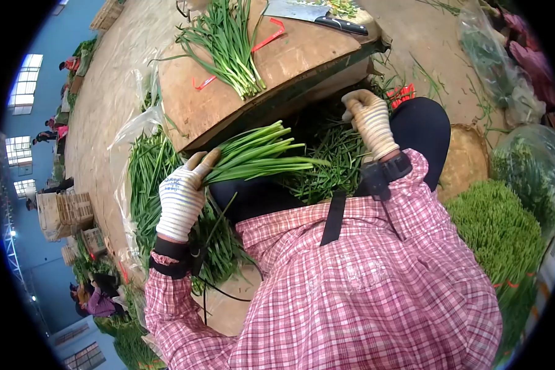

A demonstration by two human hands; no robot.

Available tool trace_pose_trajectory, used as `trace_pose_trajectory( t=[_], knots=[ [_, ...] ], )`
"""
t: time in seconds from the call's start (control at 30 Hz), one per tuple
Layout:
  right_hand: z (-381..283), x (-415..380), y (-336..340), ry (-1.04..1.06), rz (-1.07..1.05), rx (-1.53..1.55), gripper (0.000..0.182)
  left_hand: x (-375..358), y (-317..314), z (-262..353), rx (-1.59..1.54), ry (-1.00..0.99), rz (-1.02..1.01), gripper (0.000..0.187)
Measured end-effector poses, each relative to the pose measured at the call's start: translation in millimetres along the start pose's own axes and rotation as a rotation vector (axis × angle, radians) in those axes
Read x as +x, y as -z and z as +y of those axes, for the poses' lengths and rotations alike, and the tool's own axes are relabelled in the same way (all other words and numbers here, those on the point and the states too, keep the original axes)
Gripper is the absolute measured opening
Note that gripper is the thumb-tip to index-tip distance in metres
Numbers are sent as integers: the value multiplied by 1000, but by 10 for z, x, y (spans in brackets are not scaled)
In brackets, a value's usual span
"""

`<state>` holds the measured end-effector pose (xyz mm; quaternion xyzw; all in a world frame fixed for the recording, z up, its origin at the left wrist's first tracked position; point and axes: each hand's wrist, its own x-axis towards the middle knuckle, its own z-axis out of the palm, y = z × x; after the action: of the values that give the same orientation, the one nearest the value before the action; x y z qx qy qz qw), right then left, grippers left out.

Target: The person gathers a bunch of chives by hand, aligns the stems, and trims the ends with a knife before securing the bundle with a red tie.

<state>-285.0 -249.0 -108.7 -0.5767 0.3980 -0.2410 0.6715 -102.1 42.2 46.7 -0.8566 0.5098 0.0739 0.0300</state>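
Observation:
My left hand (183,196), in a striped work glove, is closed round a bunch of garlic chives (259,151) above my lap. The pale cut ends of the bunch point up and to the right. My right hand (369,117), gloved too, is raised near my knee with its fingers curled in. Whatever lies between those fingers, if anything, is hidden. Close beside it are red ties (402,95). Another bunch of chives (231,49) rests on the board (314,55), with loose red strips (269,35) next to it.
A cleaver (342,24) lies at the board's far edge beside chopped trimmings. Loose chives (151,179) fill a plastic bag on my left. Cut leaves (333,154) are heaped below the board. Tied bundles (493,216) stand at right. Other people (102,302) sit farther off.

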Motion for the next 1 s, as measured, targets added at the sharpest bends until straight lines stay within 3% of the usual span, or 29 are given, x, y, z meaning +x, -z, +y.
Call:
trace_pose_trajectory(
  t=[0.07, 0.13, 0.27, 0.33, 0.47, 0.53, 0.57, 0.6, 0.67, 0.77, 0.83, 0.87, 0.93, 1.0],
  knots=[
    [74, 25, 29, 135, -169, 26, 24, -28, 23, -21, -32, 24, -17, 76],
    [81, -7, -11, 426, -366, -183, 25, -58, -11, -55, -73, 90, -39, 76],
    [142, -140, -141, 246, -626, -90, 39, -78, -78, -84, -76, 89, -44, 77],
    [-82, -308, -209, -20, -706, 58, 28, -66, -35, 8, -76, 97, -87, 79],
    [-107, -297, -359, -25, -578, -85, 18, -85, -57, 120, -237, 113, -124, 88],
    [-106, -258, -379, -1, -570, -32, 17, -82, -160, 106, -367, -15, -83, 93],
    [-114, -186, -351, -3, -513, -8, 16, -85, -268, 1, -563, -53, -96, 84],
    [-109, -100, -325, -5, -457, 17, 16, -107, -238, -9, -559, -54, -103, 84],
    [15, 169, -170, 57, -183, 267, 15, -169, -143, -8, -1096, 390, -391, 76],
    [73, 335, 42, -42, -116, 403, 15, -286, -90, 33, -1277, 533, -385, 66],
    [-64, 103, -32, 272, -264, 122, 25, -343, -107, 49, -1388, 625, -381, 56],
    [-110, 21, -58, 361, -443, -181, 37, -353, -129, 41, -1387, 624, -380, 56],
    [-288, -325, -224, 456, -420, -713, 43, -365, -172, 31, -1477, 670, -412, 64],
    [-189, -380, -348, 431, -598, -618, 37, -369, -197, 42, -1479, 657, -413, 64]
  ],
)
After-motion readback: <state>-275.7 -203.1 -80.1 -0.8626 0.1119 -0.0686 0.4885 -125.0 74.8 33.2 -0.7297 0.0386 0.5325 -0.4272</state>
